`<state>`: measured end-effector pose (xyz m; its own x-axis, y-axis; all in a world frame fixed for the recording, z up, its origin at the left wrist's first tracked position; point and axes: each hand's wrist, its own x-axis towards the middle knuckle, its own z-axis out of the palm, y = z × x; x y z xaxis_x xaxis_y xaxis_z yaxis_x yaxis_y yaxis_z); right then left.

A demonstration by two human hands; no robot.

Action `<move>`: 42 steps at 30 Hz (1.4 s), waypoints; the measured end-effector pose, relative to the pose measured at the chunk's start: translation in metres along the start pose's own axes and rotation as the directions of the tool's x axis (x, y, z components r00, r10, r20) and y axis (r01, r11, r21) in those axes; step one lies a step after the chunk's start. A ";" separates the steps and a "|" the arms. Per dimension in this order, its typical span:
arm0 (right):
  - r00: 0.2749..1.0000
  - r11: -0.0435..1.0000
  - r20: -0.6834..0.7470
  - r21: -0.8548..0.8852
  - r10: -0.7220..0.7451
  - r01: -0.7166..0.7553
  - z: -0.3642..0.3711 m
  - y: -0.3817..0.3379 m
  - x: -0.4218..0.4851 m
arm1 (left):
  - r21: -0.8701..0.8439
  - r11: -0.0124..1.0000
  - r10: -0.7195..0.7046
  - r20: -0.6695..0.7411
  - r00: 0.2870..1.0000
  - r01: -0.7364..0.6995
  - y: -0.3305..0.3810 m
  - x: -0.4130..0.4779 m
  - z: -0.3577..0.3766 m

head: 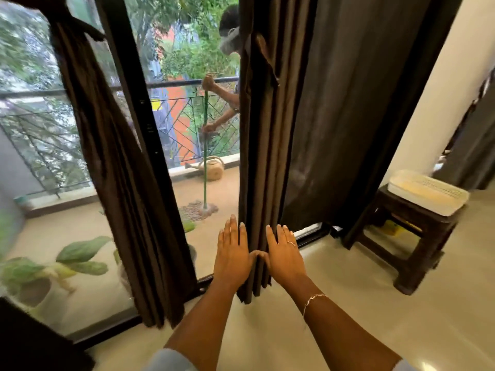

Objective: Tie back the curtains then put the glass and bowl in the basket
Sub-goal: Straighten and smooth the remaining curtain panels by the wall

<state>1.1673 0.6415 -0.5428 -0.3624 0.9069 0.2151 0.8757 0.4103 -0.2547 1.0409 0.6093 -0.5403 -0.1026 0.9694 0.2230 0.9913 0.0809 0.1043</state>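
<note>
Curtains of dark brown cloth are seen at a glass balcony door in the head view. The right curtain is bunched into narrow upright folds, and its lower end is pressed between two hands. The left hand is laid flat against the left side of the bunch, fingers straight and released. The right hand is laid likewise against the right side, with a ring on one finger and a bracelet at the wrist. The thumbs are brought tip to tip across the front of the folds, and nothing is clenched. The left curtain is gathered by a band near the top edge, where it is cut off. A white basket is set on a dark stool at the right, well apart from the hands; its inside is blurred and cannot be read. Beyond the door, a person with a mop is half hidden by the right curtain. A watering can is placed by the railing, and a potted plant is smeared by blur.
</note>
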 end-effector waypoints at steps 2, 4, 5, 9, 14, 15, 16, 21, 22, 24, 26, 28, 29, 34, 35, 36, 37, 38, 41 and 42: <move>1.000 1.000 0.005 -0.028 0.004 -0.004 -0.011 0.038 0.009 | -0.067 0.998 -0.011 -0.026 1.000 0.010 0.032 0.017 0.008; 0.999 0.997 0.026 -0.081 0.020 -0.018 -0.021 0.074 0.020 | -0.069 0.998 0.003 -0.074 0.997 -0.008 0.061 0.035 0.015; 0.999 0.992 0.034 -0.121 0.030 -0.026 -0.023 0.088 0.025 | -0.040 0.999 0.012 -0.085 0.996 -0.015 0.072 0.042 0.020; 0.997 0.971 -0.064 -0.233 0.031 -0.045 -0.028 0.138 0.044 | 0.064 0.997 0.057 -0.117 0.991 -0.050 0.111 0.072 0.030; 0.991 0.972 -0.137 -0.230 0.005 -0.037 -0.048 0.163 0.086 | 0.086 0.992 0.110 -0.197 0.974 -0.094 0.127 0.118 0.013; 0.988 0.974 -0.151 -0.226 -0.001 -0.034 -0.056 0.165 0.097 | 0.094 0.991 0.118 -0.229 0.966 -0.098 0.127 0.130 0.004; 0.987 0.980 -0.162 -0.195 -0.007 -0.025 -0.069 0.162 0.112 | 0.111 0.989 0.127 -0.262 0.957 -0.100 0.124 0.147 -0.008; 0.881 0.982 -0.446 -0.168 -0.157 0.090 -0.142 0.131 0.204 | 0.240 0.962 0.228 -0.437 0.870 -0.132 0.104 0.233 -0.108; 0.857 0.979 -0.482 -0.166 -0.186 0.119 -0.164 0.120 0.222 | 0.277 0.950 0.265 -0.484 0.834 -0.141 0.100 0.248 -0.134; 0.775 0.964 -0.576 -0.191 -0.261 0.182 -0.209 0.097 0.262 | 0.341 0.926 0.341 -0.574 0.745 -0.161 0.092 0.280 -0.189; 0.635 0.947 -0.702 -0.220 -0.322 0.236 -0.257 0.071 0.299 | 0.394 0.907 0.390 -0.648 0.654 -0.151 0.082 0.311 -0.244; 0.514 0.923 -0.772 -0.255 -0.373 0.286 -0.308 0.042 0.333 | 0.422 0.898 0.416 -0.716 0.561 -0.128 0.070 0.338 -0.298; 0.458 0.912 -0.797 -0.279 -0.394 0.301 -0.332 0.029 0.347 | 0.428 0.895 0.425 -0.734 0.529 -0.124 0.063 0.351 -0.324; 0.343 0.879 -0.840 -0.285 -0.421 0.382 -0.432 -0.021 0.396 | 0.446 0.894 0.427 -0.816 0.389 -0.045 0.039 0.396 -0.427; 0.329 0.873 -0.841 -0.295 -0.431 0.389 -0.447 -0.027 0.401 | 0.427 0.902 0.415 -0.827 0.380 -0.057 0.038 0.400 -0.441; 0.316 0.869 -0.844 -0.298 -0.434 0.396 -0.461 -0.033 0.406 | 0.402 0.913 0.398 -0.841 0.368 -0.069 0.036 0.404 -0.452; 0.305 0.865 -0.846 -0.302 -0.437 0.401 -0.475 -0.039 0.411 | 0.368 0.927 0.369 -0.850 0.377 -0.076 0.034 0.411 -0.463; 0.296 0.863 -0.852 -0.296 -0.432 0.410 -0.487 -0.045 0.415 | 0.330 0.940 0.338 -0.855 0.393 -0.089 0.031 0.416 -0.473; 0.278 0.858 -0.872 -0.255 -0.403 0.447 -0.517 -0.063 0.423 | 0.266 0.955 0.298 -0.858 0.419 -0.134 0.031 0.426 -0.496; 0.276 0.855 -0.878 -0.235 -0.391 0.463 -0.524 -0.068 0.425 | 0.252 0.955 0.296 -0.851 0.433 -0.156 0.030 0.430 -0.502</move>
<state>1.1217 0.9485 0.0602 -0.1622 0.0059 0.9867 0.6554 0.7482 0.1033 0.9853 0.9124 0.0457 0.1782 0.2465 0.9526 0.9836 -0.0157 -0.1799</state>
